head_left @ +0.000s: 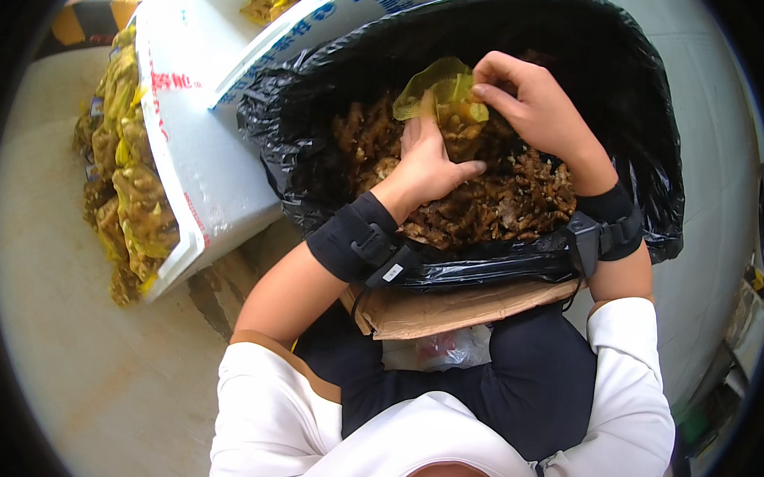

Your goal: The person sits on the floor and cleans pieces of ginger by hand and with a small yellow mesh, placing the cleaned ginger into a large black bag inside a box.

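A yellow mesh bag [456, 103] with pieces of ginger root in its lower part is between my hands, over a bin lined with black plastic. My left hand [426, 155] reaches its fingers into or behind the mesh at the bag's left side, with the thumb spread away to the right. At the bag's right edge, my right hand [525, 98] pinches the netting between thumb and fingertips. Beneath both hands lies a heap of loose brown ginger roots [519, 196]. A black plastic liner [657, 166] drapes over the container's sides.
A white foam box [221, 149] with printed writing stands at the left. Yellow mesh bags of ginger [131, 184] are beyond its far-left rim. A brown cardboard flap [466, 305] lies between the liner and my lap. Black straps with devices [372, 242] circle both wrists.
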### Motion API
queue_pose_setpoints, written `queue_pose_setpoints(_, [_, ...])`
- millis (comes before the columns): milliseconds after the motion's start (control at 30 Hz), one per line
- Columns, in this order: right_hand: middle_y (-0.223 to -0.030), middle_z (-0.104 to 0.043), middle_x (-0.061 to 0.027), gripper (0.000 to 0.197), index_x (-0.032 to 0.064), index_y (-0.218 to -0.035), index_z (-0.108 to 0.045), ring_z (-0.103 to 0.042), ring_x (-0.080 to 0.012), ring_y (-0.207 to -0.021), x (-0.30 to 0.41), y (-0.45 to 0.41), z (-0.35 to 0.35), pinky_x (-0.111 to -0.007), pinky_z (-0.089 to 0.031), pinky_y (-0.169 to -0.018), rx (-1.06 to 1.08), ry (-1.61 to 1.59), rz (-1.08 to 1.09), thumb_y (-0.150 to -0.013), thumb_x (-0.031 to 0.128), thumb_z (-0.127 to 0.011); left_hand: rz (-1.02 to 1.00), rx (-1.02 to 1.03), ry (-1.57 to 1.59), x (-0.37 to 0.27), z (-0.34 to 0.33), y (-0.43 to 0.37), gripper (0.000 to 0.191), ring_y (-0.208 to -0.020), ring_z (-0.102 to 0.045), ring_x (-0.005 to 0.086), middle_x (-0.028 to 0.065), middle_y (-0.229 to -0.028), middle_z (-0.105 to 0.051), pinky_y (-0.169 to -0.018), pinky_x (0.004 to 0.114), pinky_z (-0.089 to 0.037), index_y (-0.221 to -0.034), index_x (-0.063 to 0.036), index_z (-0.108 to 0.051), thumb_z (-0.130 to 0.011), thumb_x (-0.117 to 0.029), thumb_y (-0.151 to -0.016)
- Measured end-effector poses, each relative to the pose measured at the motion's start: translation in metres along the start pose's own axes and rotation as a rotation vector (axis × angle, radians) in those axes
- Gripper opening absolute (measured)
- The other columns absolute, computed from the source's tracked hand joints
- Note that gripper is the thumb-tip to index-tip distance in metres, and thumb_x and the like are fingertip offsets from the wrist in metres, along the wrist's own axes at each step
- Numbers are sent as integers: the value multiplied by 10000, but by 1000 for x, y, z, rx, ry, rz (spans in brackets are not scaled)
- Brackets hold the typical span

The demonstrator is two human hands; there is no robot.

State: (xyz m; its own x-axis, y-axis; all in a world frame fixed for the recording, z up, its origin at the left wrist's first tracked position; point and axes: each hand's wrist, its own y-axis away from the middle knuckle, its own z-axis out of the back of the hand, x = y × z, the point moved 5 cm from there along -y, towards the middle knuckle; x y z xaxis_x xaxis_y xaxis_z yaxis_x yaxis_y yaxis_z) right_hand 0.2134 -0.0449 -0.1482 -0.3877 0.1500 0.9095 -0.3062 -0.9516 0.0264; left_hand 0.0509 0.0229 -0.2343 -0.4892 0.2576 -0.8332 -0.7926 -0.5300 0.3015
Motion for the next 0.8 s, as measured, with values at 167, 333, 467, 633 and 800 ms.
queue_pose_setpoints(167, [-885, -713, -173, 142, -22, -1008, -646, -705, -305, -817, 7, -1, -14, -359, -556, -763, 15, -50, 200, -915, 79, -682, -73, -185, 265, 7, -7, -28, 512, -1254, -539, 369, 191, -1325, -583, -1045, 470, -438, -1323, -32, -577, -742, -246, -888])
queue_pose_setpoints(333, [-898, -730, -68, 177, -11, -1119, -635, -682, -127, -856, -27, -12, -1, -283, -548, -800, -80, -235, 30, -1026, 126, -571, 116, -137, 577, -5, -8, -26, 422, -866, -671, 160, 89, -1089, -692, -733, 302, -595, -1187, -17, -633, -357, -331, -1133])
queue_pose_setpoints(467, [-965, -739, -102, 271, -5, -1159, -666, -703, -197, -921, -59, -13, 14, -321, -547, -836, -170, 19, -138, -1023, 212, -576, 232, -150, 753, 26, 5, -38, 548, -1055, -650, 242, 143, -1229, -679, -959, 353, -512, -1367, 48, -593, -302, -356, -1137])
queue_pose_setpoints(633, [-1309, -656, -202, 515, 8, -1367, -600, -614, -336, -1240, -66, -4, -12, -395, -484, -1050, 166, 143, -81, -984, 349, -646, 255, -229, 1071, 22, 4, -41, 351, -1052, -581, 259, 117, -1037, -650, -1021, 412, -451, -992, -61, -531, -326, -309, -1135])
queue_pose_setpoints(800, [-1406, -588, -214, 773, 21, -1458, -522, -577, -336, -1294, -80, 4, -35, -398, -472, -1070, 311, 105, -167, -888, 491, -748, 304, -124, 1104, 22, 6, -45, 346, -911, -526, 225, -12, -632, -411, -949, 376, -447, -900, -130, -471, -330, -347, -1130])
